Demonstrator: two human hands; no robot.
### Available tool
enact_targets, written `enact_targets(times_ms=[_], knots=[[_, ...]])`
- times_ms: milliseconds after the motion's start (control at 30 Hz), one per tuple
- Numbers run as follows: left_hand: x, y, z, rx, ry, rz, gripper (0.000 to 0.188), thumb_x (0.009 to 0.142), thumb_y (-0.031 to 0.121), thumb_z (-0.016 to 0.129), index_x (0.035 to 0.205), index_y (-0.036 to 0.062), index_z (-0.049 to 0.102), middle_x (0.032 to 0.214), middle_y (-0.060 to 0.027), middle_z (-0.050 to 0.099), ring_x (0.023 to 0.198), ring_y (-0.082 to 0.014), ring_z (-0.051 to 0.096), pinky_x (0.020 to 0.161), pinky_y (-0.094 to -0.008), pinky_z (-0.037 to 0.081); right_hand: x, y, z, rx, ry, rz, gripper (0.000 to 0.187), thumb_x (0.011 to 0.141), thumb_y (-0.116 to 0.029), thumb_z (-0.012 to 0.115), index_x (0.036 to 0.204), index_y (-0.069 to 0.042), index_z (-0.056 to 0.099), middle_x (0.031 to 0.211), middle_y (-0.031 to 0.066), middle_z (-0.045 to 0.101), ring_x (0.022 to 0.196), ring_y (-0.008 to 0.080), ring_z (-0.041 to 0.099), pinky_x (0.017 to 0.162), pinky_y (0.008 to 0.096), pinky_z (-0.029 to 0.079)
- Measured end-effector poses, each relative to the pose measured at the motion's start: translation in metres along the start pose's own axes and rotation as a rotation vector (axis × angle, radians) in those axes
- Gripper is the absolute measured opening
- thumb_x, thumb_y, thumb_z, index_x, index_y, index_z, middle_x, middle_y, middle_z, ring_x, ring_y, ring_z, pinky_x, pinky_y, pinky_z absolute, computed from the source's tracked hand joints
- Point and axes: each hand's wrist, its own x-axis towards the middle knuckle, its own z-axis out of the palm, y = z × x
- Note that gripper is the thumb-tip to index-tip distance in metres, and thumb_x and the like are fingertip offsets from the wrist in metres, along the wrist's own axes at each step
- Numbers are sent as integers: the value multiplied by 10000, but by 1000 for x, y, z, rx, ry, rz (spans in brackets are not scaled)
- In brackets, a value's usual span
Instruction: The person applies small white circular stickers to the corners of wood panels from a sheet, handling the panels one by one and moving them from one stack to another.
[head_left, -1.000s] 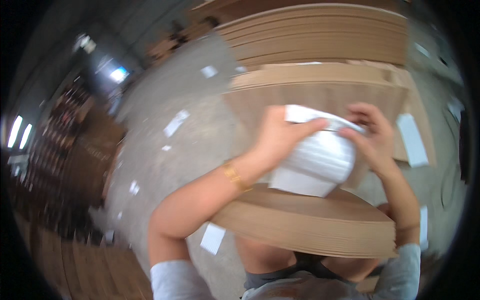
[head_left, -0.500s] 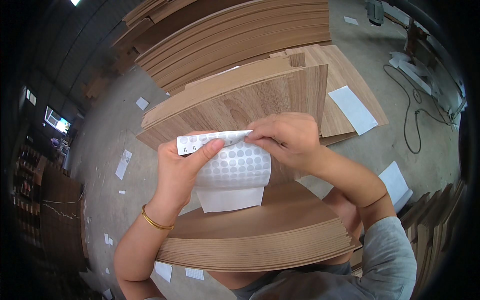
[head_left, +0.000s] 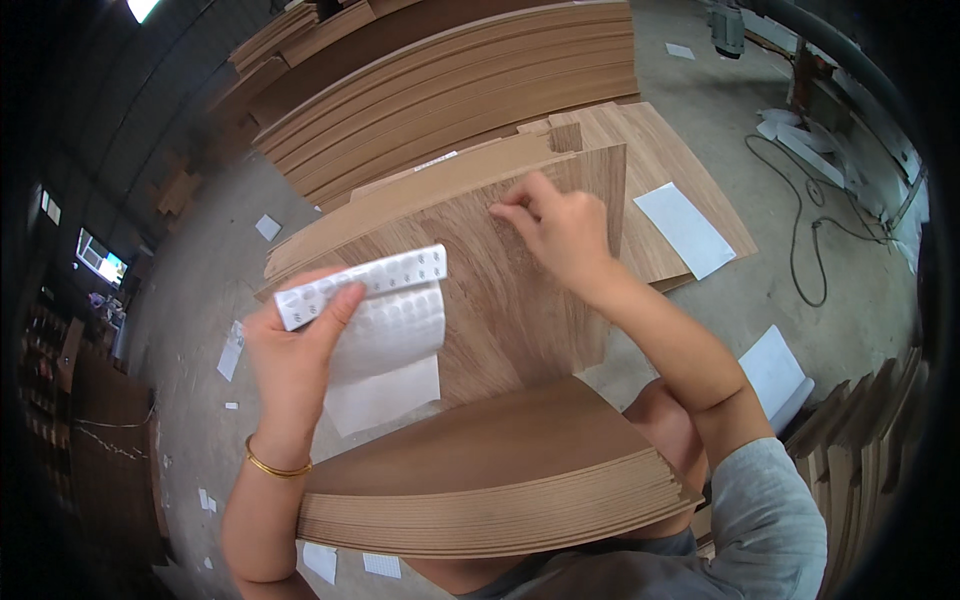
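My left hand (head_left: 288, 355) grips a white sheet of round grey stickers (head_left: 390, 325) by its upper left part, the thumb in front. The sheet's top edge is folded over, and its lower strip is blank. To the right, my right hand (head_left: 570, 235) is raised with thumb and forefinger pinched together. Whatever those fingertips hold is too small to make out. Behind both hands, a wood-grain panel (head_left: 480, 300) stands on edge at the front of a row of upright boards (head_left: 400, 195). A stack of thin brown boards (head_left: 490, 510) lies across my lap.
Tall piles of brown boards (head_left: 450, 95) stand at the back. A white paper (head_left: 685, 230) lies on a light wood panel (head_left: 715, 180) to the right. A black cable (head_left: 795, 240) curls over the floor, and more boards (head_left: 860, 460) lean at lower right. Paper scraps litter the floor.
My right hand has come away from the sticker sheet, moving up toward the wood-grain panel. My left hand has carried the sheet to the left and tilted it.
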Motion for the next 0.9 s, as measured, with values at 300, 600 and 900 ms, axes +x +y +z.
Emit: enact_targets(times_ms=[300,600,900], knots=[[10,9,-27,22,149,115,235,777,146,671,940,-19,632,824,-16,610,743,-61,527,696,-176,398,8,13,-21,414,-99,184,104,767,-184,631,782,-97,576,560,60,589,483,239,576,439,309,432],[7,10,-23,69,183,141,220,768,131,677,927,-17,639,821,-20,617,743,-64,531,684,-175,399,13,8,-24,76,45,187,134,719,-79,677,774,-47,559,567,48,553,439,157,516,436,251,406],[6,29,-49,516,583,850,207,847,62,547,1019,-45,592,941,-119,631,777,-126,613,719,-240,525,15,10,-36,-74,175,-307,207,606,-55,695,735,-50,534,816,49,570,764,199,557,631,331,454]])
